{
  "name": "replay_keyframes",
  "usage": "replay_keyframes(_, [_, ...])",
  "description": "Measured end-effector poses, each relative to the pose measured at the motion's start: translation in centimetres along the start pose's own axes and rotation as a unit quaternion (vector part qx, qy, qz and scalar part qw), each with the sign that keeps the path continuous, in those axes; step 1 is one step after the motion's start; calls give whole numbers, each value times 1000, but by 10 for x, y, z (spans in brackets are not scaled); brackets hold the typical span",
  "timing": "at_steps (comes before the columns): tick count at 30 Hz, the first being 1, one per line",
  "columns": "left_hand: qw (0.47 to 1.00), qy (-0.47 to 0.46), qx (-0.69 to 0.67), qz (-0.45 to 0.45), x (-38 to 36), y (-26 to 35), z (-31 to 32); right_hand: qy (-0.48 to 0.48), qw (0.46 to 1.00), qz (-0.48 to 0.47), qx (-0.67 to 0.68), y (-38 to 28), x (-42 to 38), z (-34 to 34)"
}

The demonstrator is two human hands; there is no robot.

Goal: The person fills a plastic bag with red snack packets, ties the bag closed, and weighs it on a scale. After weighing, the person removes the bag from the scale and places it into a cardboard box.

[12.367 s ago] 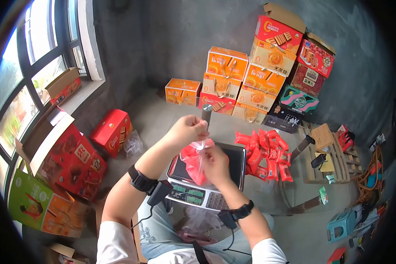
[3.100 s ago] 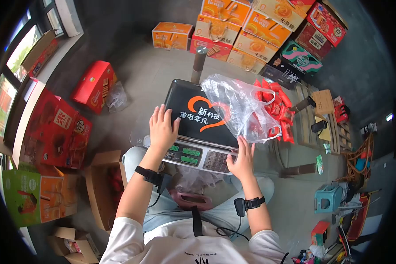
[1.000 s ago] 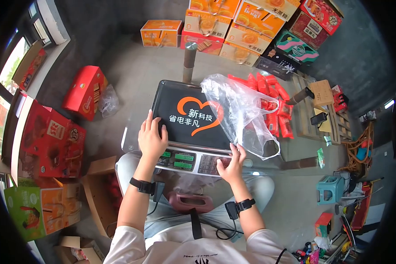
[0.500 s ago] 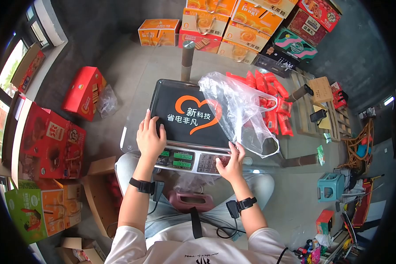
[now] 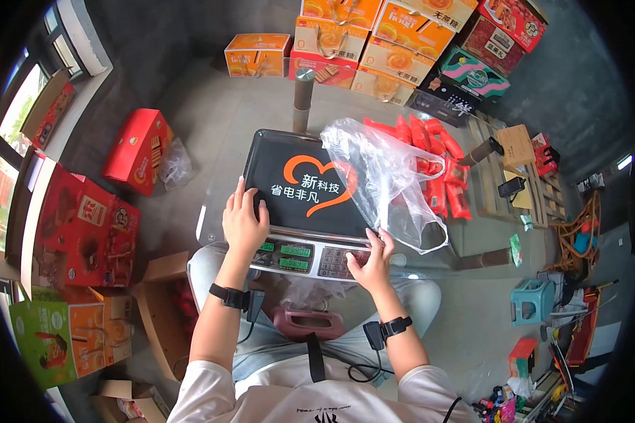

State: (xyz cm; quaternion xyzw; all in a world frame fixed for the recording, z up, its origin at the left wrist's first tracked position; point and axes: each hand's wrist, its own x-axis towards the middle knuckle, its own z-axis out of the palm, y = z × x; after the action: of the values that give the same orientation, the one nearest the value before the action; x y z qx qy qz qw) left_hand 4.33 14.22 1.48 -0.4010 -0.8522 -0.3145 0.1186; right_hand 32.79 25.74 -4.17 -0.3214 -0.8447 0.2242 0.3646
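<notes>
A black-topped electronic scale (image 5: pixel 275 204) with an orange heart and white characters lies on the glass table in front of me. Along its near side are green lit displays (image 5: pixel 294 256) and a keypad (image 5: pixel 334 262). My left hand (image 5: pixel 245 220) rests at the scale's left edge, fingers stretched out and thumb apart. At the near right corner is my right hand (image 5: pixel 374 261), its thumb by the keypad and its other fingers partly extended at the platform's edge. A clear plastic bag (image 5: pixel 388 176) overlaps the scale's right side, close to my right fingertips. Neither hand visibly holds anything.
Red packets (image 5: pixel 436 151) lie on the glass table (image 5: pixel 222 158) beyond the bag. Orange cartons (image 5: pixel 395 60) are stacked at the back. A red box (image 5: pixel 135 150) and further cartons stand left. A teal stool (image 5: pixel 531 302) is at right, and a pink stool (image 5: pixel 282 324) below the table.
The digits on the scale's display look different. The whole view has shifted very slightly. Both hands keep their places on the scale, and the bag lies as before.
</notes>
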Motion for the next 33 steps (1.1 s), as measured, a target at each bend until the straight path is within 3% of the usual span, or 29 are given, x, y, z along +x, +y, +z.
replay_keyframes(10, [998, 7, -24, 49, 8, -8, -2, -12, 998, -36, -49, -5, 4, -11])
replay_keyframes(16, [997, -19, -67, 38, 17, 16, -16, -2, 998, -27, -53, -8, 2, -11])
replay_keyframes(23, [982, 5, -158, 108, 27, 59, -32, -8, 996, -11, -92, -19, 6, -16])
replay_keyframes(26, [986, -11, -129, 107, 28, 60, -19, 9, 998, -14, -58, -20, 6, -16])
replay_keyframes(28, [978, -31, -132, 161, 26, 55, -11, 17, 1000, -19, -18, -23, 8, -19])
replay_keyframes(30, [970, -32, -124, 208, 20, 51, 2, 52, 998, -11, 34, -25, 10, -16])
replay_keyframes(32, [968, -36, -114, 221, 17, 50, 8, 126, 987, 74, 71, -19, 10, -9])
replay_keyframes(33, [971, -44, -109, 206, 15, 51, 9, 154, 986, 58, 19, -22, 13, -10])
